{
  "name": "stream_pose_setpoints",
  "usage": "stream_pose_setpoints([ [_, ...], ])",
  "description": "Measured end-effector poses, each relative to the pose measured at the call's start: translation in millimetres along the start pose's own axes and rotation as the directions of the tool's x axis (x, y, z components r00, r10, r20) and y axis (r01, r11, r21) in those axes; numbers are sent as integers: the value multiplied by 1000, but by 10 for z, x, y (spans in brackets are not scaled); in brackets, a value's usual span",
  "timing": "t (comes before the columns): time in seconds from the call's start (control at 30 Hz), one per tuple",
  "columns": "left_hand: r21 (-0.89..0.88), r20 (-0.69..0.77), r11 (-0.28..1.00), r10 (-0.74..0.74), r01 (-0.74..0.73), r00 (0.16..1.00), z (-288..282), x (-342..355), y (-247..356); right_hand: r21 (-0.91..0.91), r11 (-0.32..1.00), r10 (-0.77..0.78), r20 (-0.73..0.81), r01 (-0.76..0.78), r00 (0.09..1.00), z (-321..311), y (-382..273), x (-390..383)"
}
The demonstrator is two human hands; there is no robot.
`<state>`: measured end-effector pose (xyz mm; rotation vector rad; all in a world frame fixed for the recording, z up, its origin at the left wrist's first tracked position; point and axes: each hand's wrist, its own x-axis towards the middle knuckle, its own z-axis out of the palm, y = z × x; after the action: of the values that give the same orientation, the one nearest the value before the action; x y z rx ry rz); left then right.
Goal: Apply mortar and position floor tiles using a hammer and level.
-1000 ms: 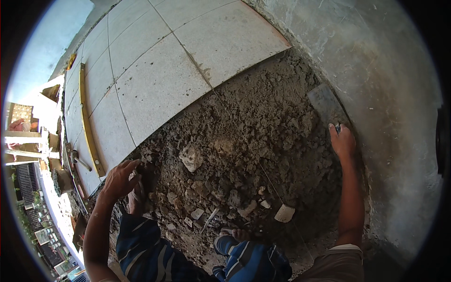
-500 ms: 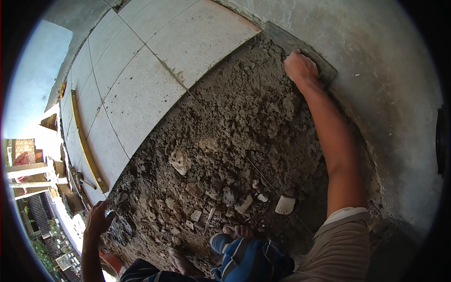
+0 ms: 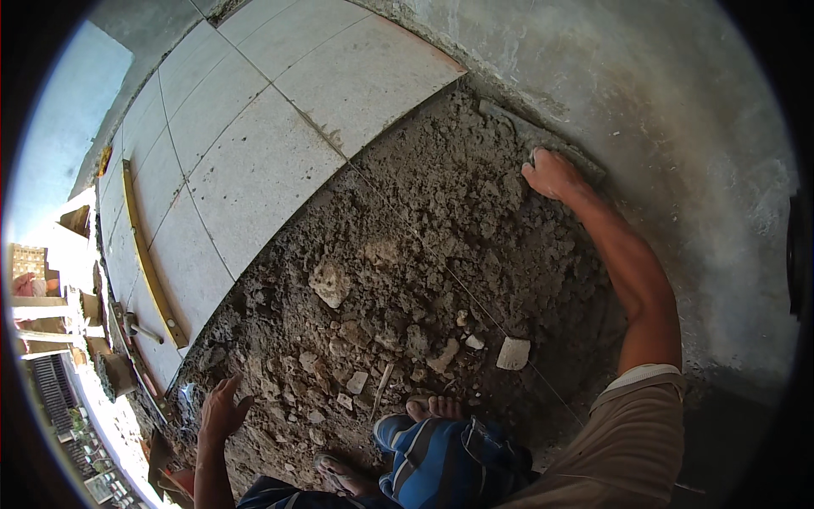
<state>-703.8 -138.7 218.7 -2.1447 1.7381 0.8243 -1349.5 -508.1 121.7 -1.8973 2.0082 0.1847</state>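
Note:
My right hand [image 3: 555, 174] is closed around a flat grey plastering float [image 3: 532, 133]. The float lies against the wet grey mortar [image 3: 475, 182], along the foot of the wall. Part of its handle is hidden by my fingers. My left hand [image 3: 223, 410] hovers over the rubble at lower left, its fingers apart and nothing in it. Large pale floor tiles [image 3: 263, 161] border the mortar on its far left side. A thin string line [image 3: 479, 307] runs from the tile corner across the bed towards my knee.
A plastered wall [image 3: 670, 93] rises on the right. On the tiles lies a yellow spirit level [image 3: 146, 259], with a hammer [image 3: 142, 329] beside it. Stones [image 3: 329, 284] and a white tile piece [image 3: 513, 354] sit in the rubble near my bare foot [image 3: 434, 407].
My right hand and the float have come nearer along the wall, sliding back from the tile corner. My left hand has shifted right, away from the tile edge.

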Motion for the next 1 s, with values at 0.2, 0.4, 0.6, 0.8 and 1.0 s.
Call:
stream_pose_setpoints([
  [0.2, 63, 150, 969, 229, -241, 962, 346, 653, 423, 126, 992, 5, 15, -7, 1000, 635, -162, -1004],
  [0.4, 11, -463, 845, 478, -535, 746, 735, 2201, 1664, -149, 988, -32, -23, 29, 999, 367, -197, -1692],
  [0.6, -54, -653, 965, 159, -256, 740, 1129, 2953, 2376, -371, 926, -88, -377, -64, 922, -240, -406, -1001],
  [0.8, -44, -588, 986, 105, -162, 802, 1041, 2948, 2506, -732, 681, -339, -294, 17, 894, -227, -799, 68],
  [1.0, -79, -545, 984, 89, -157, 834, 911, 2990, 2478, -567, 759, -575, -357, 319, 736, -242, -1076, 501],
])
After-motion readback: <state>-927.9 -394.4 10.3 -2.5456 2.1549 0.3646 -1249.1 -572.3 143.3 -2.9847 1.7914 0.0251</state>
